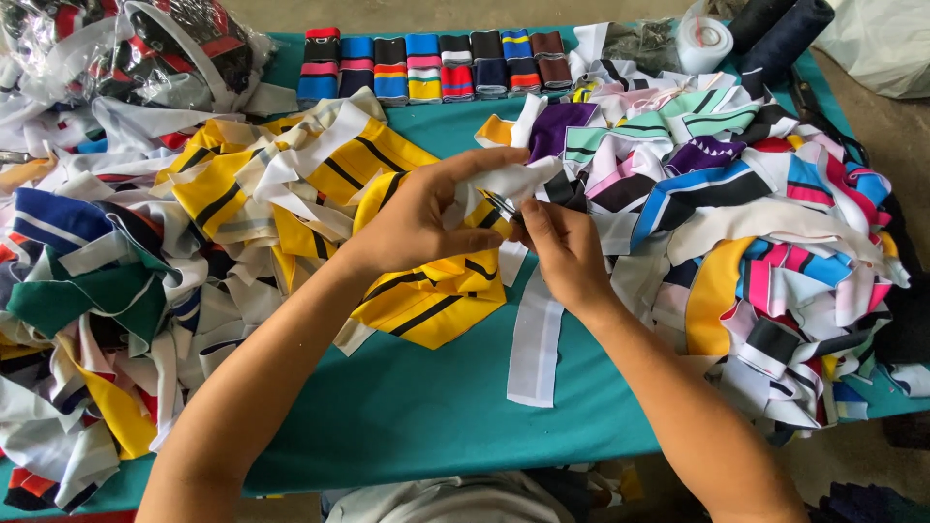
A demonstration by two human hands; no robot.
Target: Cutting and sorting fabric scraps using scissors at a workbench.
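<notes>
Heaps of knitted collar pieces crowd the left of the teal cloth-covered table (pixel 407 426): navy, green and white ones (pixel 87 281) at the edge, then a loose pile of yellow collars with black stripes (pixel 291 184) that reaches under the left forearm. A nudge of that arm could likely push the yellow pieces into the neighbouring colours. The left hand (pixel 412 223) pinches the top of a long white ribbed fabric strip (pixel 536 339) between thumb and curled fingers. The right hand (pixel 562 254) meets it, fingertips pressed together on the same end around what looks like a small dark tool, too hidden to name. The strip hangs down onto the table between both wrists; a loose pinch might drop it. To the right, a mixed pile of striped collars (pixel 765 223) overhangs the table edge and could slide off.
</notes>
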